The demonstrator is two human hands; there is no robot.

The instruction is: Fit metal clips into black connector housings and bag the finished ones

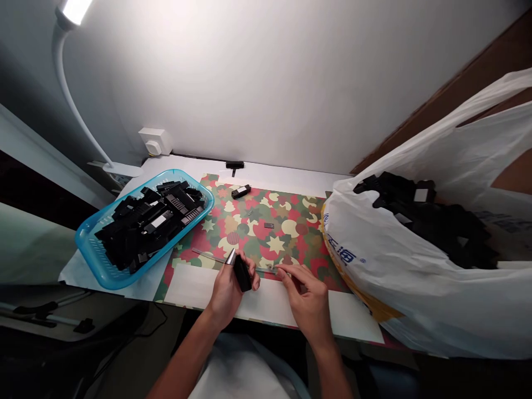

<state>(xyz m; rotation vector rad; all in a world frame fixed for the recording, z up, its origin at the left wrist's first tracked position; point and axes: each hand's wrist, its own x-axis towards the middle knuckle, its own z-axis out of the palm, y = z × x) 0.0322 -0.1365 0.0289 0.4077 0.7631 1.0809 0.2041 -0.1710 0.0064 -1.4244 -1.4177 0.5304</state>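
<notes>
We are sitting at the table with both hands at its near edge: the left hand is gripping a small part, and the right hand is lying just right of it. A basket of parts is sitting at the left and a bag of parts at the right. Between them a mat is carrying a loose part near the wall

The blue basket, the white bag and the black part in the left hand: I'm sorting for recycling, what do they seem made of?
The blue basket: translucent moulded plastic, glossy; light shows through its slotted wall. The white bag: thin plastic film, creased, dark contents showing through. The black part in the left hand: probably matt plastic, with a silvery, likely metal tip.
</notes>
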